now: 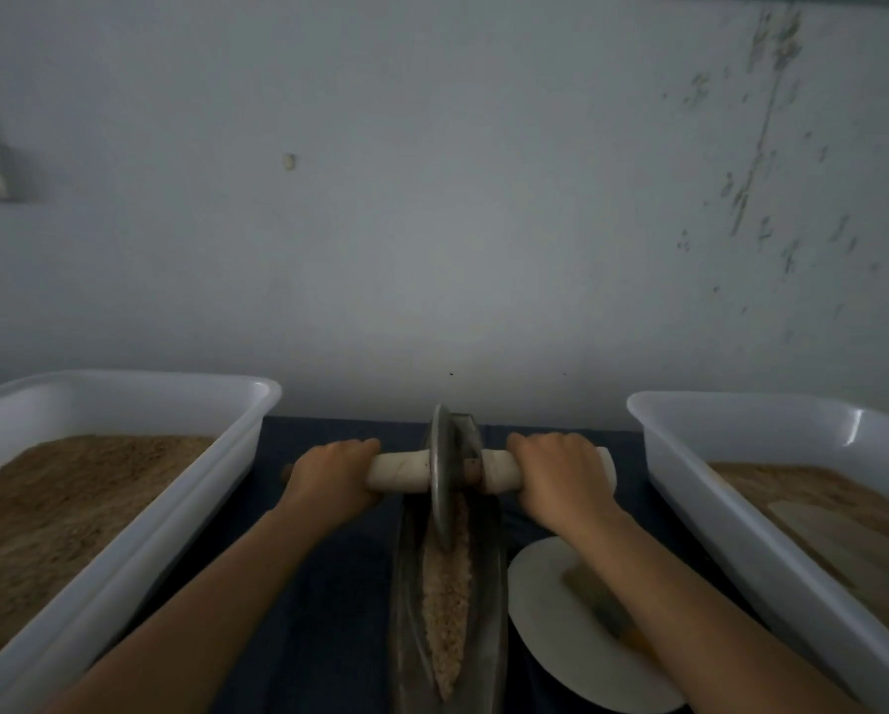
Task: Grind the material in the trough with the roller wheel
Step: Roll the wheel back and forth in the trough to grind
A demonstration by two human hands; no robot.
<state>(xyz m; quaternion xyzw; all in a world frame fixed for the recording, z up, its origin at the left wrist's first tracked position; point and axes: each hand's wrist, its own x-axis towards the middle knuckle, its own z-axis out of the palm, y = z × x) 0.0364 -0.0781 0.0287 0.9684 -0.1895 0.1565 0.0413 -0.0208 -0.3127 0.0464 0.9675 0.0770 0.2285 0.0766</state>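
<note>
**A:** Item one, roller wheel (441, 476): metal disc standing on edge in the trough (495, 569), toward its far end. Pale axle handle (398, 472) through the centre. Holders?

**B:** Left hand (329, 471) wrapped round the left stub, right hand (556, 471) wrapped round the right stub, both curled tight, knuckles up.

**A:** Item two, material (447, 605): tan, coarse strip lying along the trough floor, from the disc back toward the person.

**B:** Risk, as I judge it: uneven pressure between the two hands would tilt the disc, so its rim rides up the trough wall and throws crumbs onto the dark counter (329, 610).

**A:** Item three, far end. The disc sits close to it; an overlong push could run it out of the trough.

**B:** Item four, white plate (545, 600): just beside the trough, under the right forearm, something yellowish on it. A backward pull could drag the arm across it.

**A:** Items five and six, left tub (123, 507) and right tub (741, 487): white, holding brown granules, flanking the work. Elbows swinging wide could knock them.
</note>
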